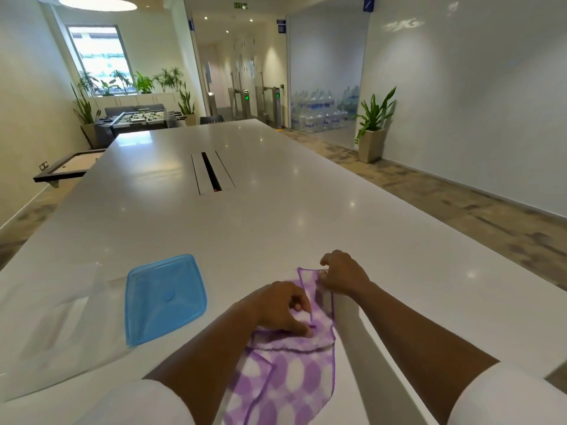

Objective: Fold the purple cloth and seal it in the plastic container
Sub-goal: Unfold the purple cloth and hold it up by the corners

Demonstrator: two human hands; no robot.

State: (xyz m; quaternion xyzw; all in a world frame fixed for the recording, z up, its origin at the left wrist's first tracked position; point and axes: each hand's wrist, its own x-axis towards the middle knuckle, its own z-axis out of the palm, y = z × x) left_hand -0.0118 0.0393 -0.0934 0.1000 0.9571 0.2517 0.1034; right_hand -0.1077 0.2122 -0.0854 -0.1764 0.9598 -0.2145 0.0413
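An office-type room is seen: pale walls, carpeted floor, potted green plants (375, 118) by the walls, stacked water bottles (319, 113) behind frosted glass in the bkgd. A long glossy white table (276, 210) fills most of the view, w/ a narrow cable slot (211, 173) set in its middle.

Near the front edge, a purple-and-white patterned cloth w/ purple stitched edging (291, 372) is laid on the table, partly folded: its far portion is bunched and doubled over, while the near portion lies flat and runs off the bottom of the view.

The left hand (282, 308) is pressed down on the cloth's fold approx. at its centre, fingers curled, thumb and fingertips pinched onto the fabric. The right hand (343, 276) is placed at the cloth's far corner, fingers closed around the edge there; the corner is gripped and slightly raised. Both forearms are bare, w/ white sleeves at the bottom of the view.

Left of the cloth, a translucent blue square plastic lid (164, 299) is resting flat on the table, apart from the cloth. Further left, a clear plastic container (61, 317) is faintly made out; it is blurred and nearly invisible against the white surface, so its contents cannot be told.
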